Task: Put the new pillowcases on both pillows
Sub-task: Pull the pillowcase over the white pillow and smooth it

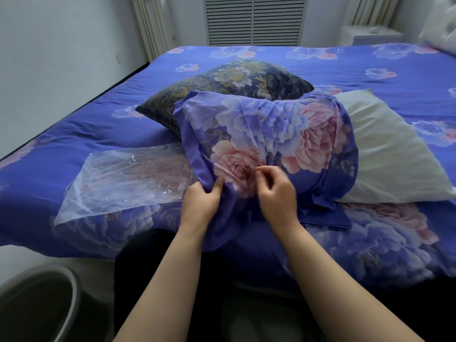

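Observation:
A white pillow [387, 154] lies across the near part of the bed, its left half inside a purple pillowcase [271, 129] printed with pink and lilac flowers. My left hand [201, 201] grips the bunched closed end of that pillowcase near the bed's front edge. My right hand [277, 193] pinches the same fabric just to the right. Behind it rests a second pillow [229, 87] in a dark blue case with yellow flowers. A folded purple cloth [328, 219] sticks out from under the white pillow.
A clear plastic bag [123, 178] lies flat on the bed to the left of my hands. The bed [357, 67] wears a purple floral cover. A dark round bin [42, 307] stands on the floor at lower left. A louvred radiator cover [254, 19] is on the far wall.

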A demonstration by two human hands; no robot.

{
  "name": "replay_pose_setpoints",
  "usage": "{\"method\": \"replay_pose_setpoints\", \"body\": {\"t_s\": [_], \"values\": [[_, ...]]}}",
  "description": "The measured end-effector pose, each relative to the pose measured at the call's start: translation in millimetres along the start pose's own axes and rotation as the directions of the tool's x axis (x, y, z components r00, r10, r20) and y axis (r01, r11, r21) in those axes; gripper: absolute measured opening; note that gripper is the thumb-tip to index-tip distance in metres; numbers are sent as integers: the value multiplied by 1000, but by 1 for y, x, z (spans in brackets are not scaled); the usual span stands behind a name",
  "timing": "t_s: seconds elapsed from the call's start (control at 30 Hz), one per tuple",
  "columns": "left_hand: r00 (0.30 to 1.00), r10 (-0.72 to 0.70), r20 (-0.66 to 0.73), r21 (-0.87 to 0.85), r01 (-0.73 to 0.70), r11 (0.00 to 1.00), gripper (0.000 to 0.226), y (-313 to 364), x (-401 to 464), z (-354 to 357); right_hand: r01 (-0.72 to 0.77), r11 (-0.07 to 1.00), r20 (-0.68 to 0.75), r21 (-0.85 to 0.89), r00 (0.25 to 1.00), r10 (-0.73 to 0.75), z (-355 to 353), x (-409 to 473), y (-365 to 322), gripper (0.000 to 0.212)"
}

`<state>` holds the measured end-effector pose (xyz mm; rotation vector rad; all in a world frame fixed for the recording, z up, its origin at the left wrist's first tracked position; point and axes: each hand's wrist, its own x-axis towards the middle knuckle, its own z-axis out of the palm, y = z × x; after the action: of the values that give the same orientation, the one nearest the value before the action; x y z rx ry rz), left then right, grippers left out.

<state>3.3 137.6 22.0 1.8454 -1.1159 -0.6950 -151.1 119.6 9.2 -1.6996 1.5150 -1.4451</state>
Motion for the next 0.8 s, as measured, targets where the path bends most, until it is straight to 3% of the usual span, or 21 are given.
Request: {"method": "replay_pose_setpoints", "body": {"t_s": [0.07,0.13,0.2,0.27,0.33,0.4,0.57,0.7,0.8], "values": [[1000,-14,19,24,14,1000,29,-1,3,7,-34,998,-354,44,934,48,-17,5,20,18],[998,-60,13,-15,60,998,30,0,7,13,-194,976,-582,102,784,217,-38,15,43,28],[993,-120,-12,-110,118,987,29,4,9,19,-393,886,-612,247,645,457,-58,26,62,39],[989,-135,-54,-154,125,980,27,13,7,25,-532,774,-533,344,568,627,-73,35,83,46],[988,-104,-112,-218,78,973,24,25,6,28,-619,709,-374,338,603,705,-79,38,93,48],[980,-76,-183,-280,22,960,24,41,12,24,-604,745,-274,283,693,667,-77,36,93,51],[944,49,-326,-311,-156,937,27,86,35,-3,-302,902,-323,309,858,398,-79,25,67,32],[924,57,-377,-402,-219,889,33,98,63,-36,-140,987,-470,78,868,160,-100,28,60,31],[918,-33,-394,-543,-204,814,25,72,82,-55,-166,981,-587,-100,806,77,-145,37,71,35]]}}
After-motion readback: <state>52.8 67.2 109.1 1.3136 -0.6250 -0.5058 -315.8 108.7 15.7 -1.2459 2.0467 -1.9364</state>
